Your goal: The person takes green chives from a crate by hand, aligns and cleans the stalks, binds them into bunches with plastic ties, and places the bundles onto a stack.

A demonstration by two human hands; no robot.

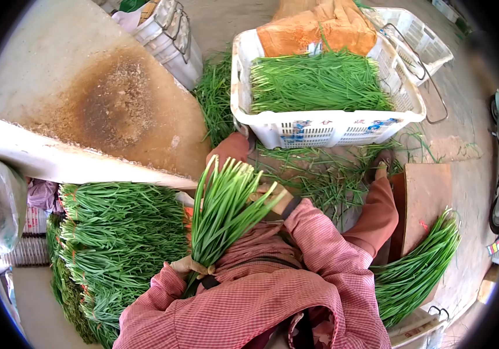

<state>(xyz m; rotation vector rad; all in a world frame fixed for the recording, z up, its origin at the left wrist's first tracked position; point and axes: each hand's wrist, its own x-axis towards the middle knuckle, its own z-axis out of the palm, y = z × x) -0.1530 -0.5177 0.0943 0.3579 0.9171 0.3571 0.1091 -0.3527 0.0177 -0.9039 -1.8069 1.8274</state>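
A bunch of garlic chives (221, 203) rises at a slant in front of my body, with its pale cut ends fanned out at the top. My left hand (190, 266), in a light glove, is closed around the leafy lower part of this bunch. Beside the upper stalks is my right hand (277, 200), also gloved, its fingers curled against the bunch and partly hidden behind the stalks. Left of my body lie stacked bunches of chives (124, 244) with orange ties. More loose chives (421, 267) rest on a brown board (427, 195) to my right.
Ahead stands a white plastic crate (325, 122) holding chives (319, 81) and a brown cardboard piece (319, 26). Another white crate (430, 43) is behind it. A stained slab (162, 110) fills the upper left. Scattered chives (319, 180) cover the floor around my feet.
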